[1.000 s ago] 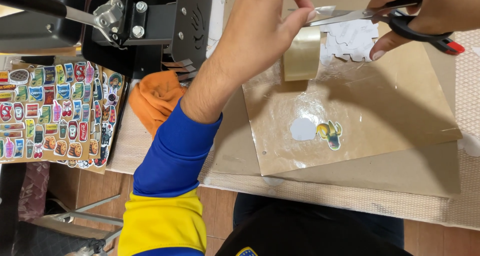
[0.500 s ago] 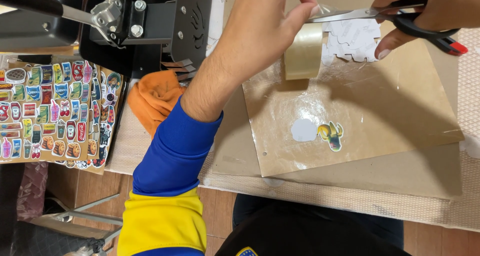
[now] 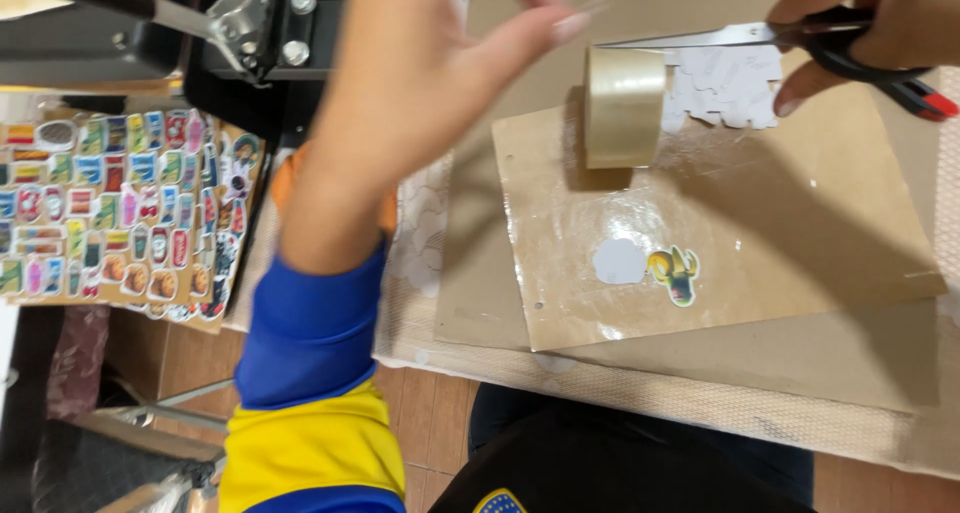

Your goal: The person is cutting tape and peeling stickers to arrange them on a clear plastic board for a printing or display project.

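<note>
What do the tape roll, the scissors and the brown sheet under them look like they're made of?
Tape roll: clear glossy plastic film, judging by its translucent amber sheen.
Scissors: bright, reflective blades that look like metal; black handles with a red tip, probably plastic, gripped by the right hand.
Brown sheet: matte kraft paper or thin card, with shiny patches suggesting a clear film over it.

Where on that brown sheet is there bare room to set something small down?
The brown sheet is bare right of the small sticker, toward its right edge, and along the cardboard strip below it. The top is crowded: tape roll, scissors and both hands, left, right.
</note>
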